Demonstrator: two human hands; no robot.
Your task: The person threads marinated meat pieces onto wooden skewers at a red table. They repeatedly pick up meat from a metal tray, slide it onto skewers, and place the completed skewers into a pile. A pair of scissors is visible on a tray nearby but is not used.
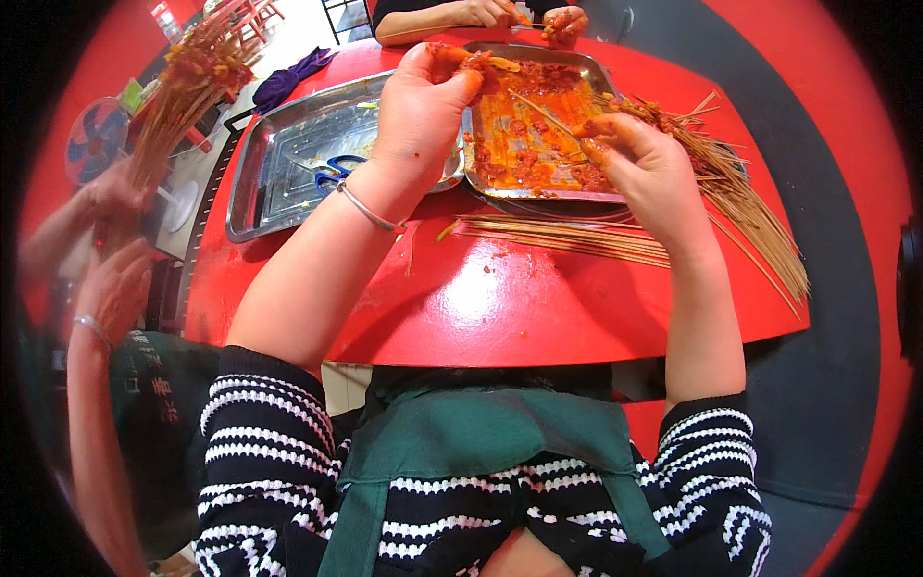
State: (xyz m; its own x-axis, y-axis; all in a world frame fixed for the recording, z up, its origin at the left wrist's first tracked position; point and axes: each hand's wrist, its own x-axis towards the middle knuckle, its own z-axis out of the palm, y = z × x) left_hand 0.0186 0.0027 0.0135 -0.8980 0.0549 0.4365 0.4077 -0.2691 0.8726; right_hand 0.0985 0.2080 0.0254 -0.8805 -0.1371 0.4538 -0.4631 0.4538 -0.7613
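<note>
My left hand is raised over the rim between two metal trays, its sauce-covered fingertips pinching a small red-coated piece of food. My right hand is above the right side of the sauce-filled tray and grips a thin wooden skewer, whose tip points up and left towards the left hand. The food piece and the skewer tip look apart. Red oily sauce and small food bits lie in that tray. Loose bare skewers lie on the red table in front of it.
Blue-handled scissors lie in the left metal tray. Loaded skewers are heaped at the right. Across the table are a co-worker's hands. At the left, another person's hands hold a skewer bundle. A purple cloth lies behind.
</note>
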